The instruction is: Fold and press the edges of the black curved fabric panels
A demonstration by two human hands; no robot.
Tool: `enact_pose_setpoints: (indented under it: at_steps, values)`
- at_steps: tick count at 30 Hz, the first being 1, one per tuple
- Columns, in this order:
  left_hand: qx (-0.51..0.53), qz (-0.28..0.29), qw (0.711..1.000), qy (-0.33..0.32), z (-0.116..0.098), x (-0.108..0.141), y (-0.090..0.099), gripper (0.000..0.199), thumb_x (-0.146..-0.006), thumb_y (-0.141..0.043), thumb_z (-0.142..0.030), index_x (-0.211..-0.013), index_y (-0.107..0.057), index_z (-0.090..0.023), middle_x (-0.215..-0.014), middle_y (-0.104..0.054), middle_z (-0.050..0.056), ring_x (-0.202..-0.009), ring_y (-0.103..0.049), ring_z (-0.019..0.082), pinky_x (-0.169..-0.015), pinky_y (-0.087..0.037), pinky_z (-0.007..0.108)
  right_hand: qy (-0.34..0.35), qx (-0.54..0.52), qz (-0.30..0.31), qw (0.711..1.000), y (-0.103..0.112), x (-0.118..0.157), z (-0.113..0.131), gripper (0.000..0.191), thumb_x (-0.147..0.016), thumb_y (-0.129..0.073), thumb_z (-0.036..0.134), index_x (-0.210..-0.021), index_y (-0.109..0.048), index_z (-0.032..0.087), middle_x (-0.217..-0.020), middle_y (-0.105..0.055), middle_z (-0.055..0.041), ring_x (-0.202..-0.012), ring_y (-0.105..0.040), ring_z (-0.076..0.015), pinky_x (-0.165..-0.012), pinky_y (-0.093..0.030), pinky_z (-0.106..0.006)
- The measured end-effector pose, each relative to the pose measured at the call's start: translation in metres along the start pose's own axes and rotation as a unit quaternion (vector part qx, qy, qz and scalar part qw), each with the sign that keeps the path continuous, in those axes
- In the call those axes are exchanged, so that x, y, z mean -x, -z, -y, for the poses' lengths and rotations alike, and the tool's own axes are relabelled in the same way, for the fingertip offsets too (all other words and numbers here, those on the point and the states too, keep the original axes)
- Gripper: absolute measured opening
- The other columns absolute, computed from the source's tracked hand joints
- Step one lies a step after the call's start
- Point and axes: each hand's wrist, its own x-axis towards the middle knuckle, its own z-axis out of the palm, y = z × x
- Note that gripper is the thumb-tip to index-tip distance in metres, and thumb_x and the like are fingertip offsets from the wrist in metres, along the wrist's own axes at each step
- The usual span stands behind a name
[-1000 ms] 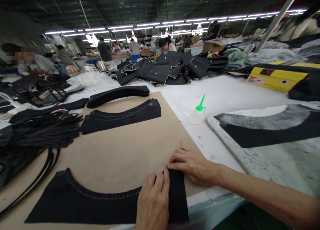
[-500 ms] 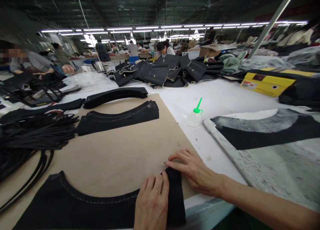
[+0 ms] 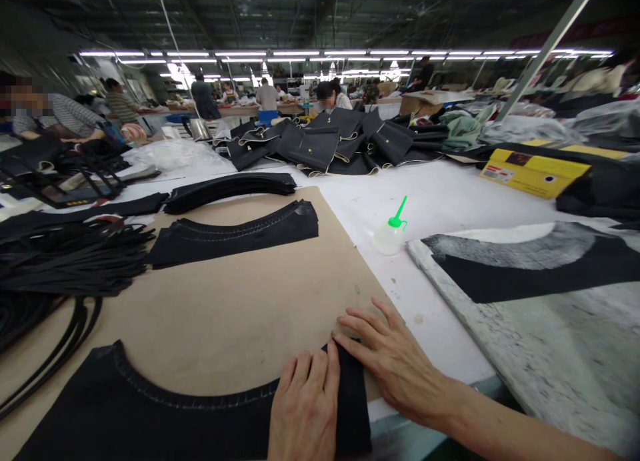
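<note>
A black curved panel (image 3: 200,424) with a notched, folded edge lies on brown paper (image 3: 240,314) in front of me. My left hand (image 3: 306,402) rests flat on it, fingers stretched out and close together near the curved edge. At the panel's upper right corner is my right hand (image 3: 387,354), its thumb touching the edge and its fingers spread above the paper. Neither hand grasps anything. Farther up the paper sits another black curved piece (image 3: 240,233) with stitch-like marks.
A bottle with a green nozzle (image 3: 389,234) stands right of the paper. Beyond a marbled slab (image 3: 540,354) with a black piece on it is a yellow box (image 3: 533,173). Black straps (image 3: 75,261) lie at left; dark panels (image 3: 320,144) are piled behind. Several people work in the background.
My right hand's fingers have spread and lifted a little, while its thumb stays by the panel's corner. My left hand has barely moved. The view has shifted slightly.
</note>
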Motion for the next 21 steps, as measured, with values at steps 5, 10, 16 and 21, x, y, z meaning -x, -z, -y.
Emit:
enact_pose_setpoints:
  at_steps: [5,10,16,21]
  values:
    - [0.002,0.001,1.000,0.006,-0.001,0.000,0.002,0.049,-0.081,-0.050,-0.010,-0.129,-0.052,-0.016,-0.098,-0.059,0.008,-0.090,-0.052,0.022,-0.083,-0.045,0.036,-0.047,0.007,-0.002,0.999,-0.009,0.006,-0.005,0.053,-0.082,-0.036,0.002,-0.131,-0.049,0.017,-0.133,-0.051,-0.0098,-0.129,-0.036,-0.0243,-0.111,-0.015,-0.055]
    - [0.007,-0.003,1.000,0.015,-0.004,-0.001,0.001,0.047,-0.081,-0.049,-0.008,-0.127,-0.054,-0.016,-0.098,-0.059,0.008,-0.092,-0.053,0.022,-0.084,-0.045,0.037,-0.039,0.007,-0.025,0.999,-0.008,0.009,-0.007,0.058,-0.083,-0.036,0.005,-0.138,-0.042,0.020,-0.138,-0.046,-0.0101,-0.130,-0.036,-0.0244,-0.108,-0.023,-0.054]
    - [0.008,-0.052,0.997,0.051,-0.009,0.000,0.000,0.040,-0.084,-0.046,-0.010,-0.123,-0.056,-0.011,-0.096,-0.062,0.009,-0.091,-0.056,0.021,-0.081,-0.049,0.035,0.044,0.093,-0.017,0.995,-0.011,0.007,-0.003,0.044,-0.091,-0.046,0.021,-0.135,-0.047,0.026,-0.140,-0.047,-0.0015,-0.133,-0.034,-0.0239,-0.113,-0.012,-0.049]
    - [0.048,-0.178,0.970,0.157,-0.017,0.006,-0.015,0.024,-0.089,-0.043,-0.012,-0.101,-0.064,-0.011,-0.089,-0.067,0.005,-0.085,-0.061,0.016,-0.078,-0.053,0.026,0.080,0.052,-0.121,0.988,-0.049,0.012,-0.028,0.047,-0.092,-0.040,0.032,-0.139,-0.044,0.027,-0.136,-0.052,-0.0020,-0.125,-0.045,-0.0250,-0.112,-0.015,-0.047]
